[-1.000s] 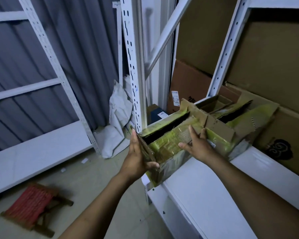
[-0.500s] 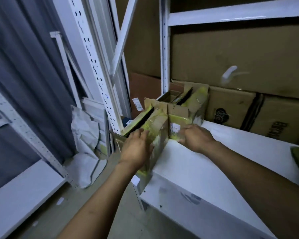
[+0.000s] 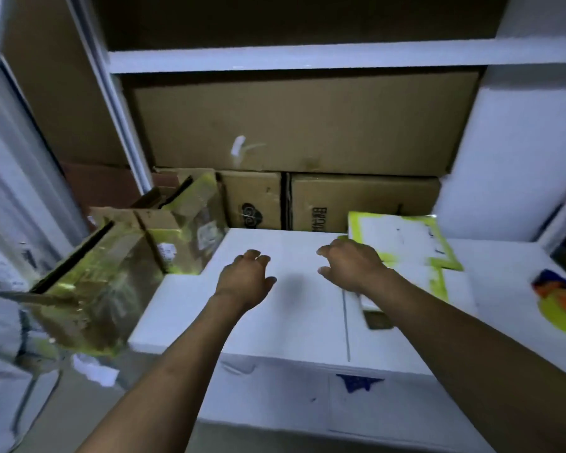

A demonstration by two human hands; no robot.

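Both hands are held over a smooth white shelf (image 3: 275,325), and nothing is gripped by either. The left hand (image 3: 245,279) is seen palm down, its fingers loosely curled and apart from every object. The right hand (image 3: 350,266) is likewise loosely curled, thumb and fingertips pointing left. It overlaps the near-left corner of a flat white panel (image 3: 402,243); whether that corner is touched cannot be told.

The panel is a thin, rectangular sheet edged with yellow-green tape, laid flat on the shelf just right of the right hand. Further left, a taped carton (image 3: 105,279) is set at the shelf's left end, tilted and overhanging the edge. It is made of brown corrugated board wrapped in glossy, wrinkled yellow-green tape, with a dark slit open along its top. It lies well apart from the left hand. Just behind it a second taped carton (image 3: 193,217) of the same kind is seen.

At the far side, plain brown cartons are stacked: two small printed ones (image 3: 363,204) below a large, matte, scuffed one (image 3: 307,125). A blurred orange, yellow and blue object (image 3: 559,302) lies at the right edge.
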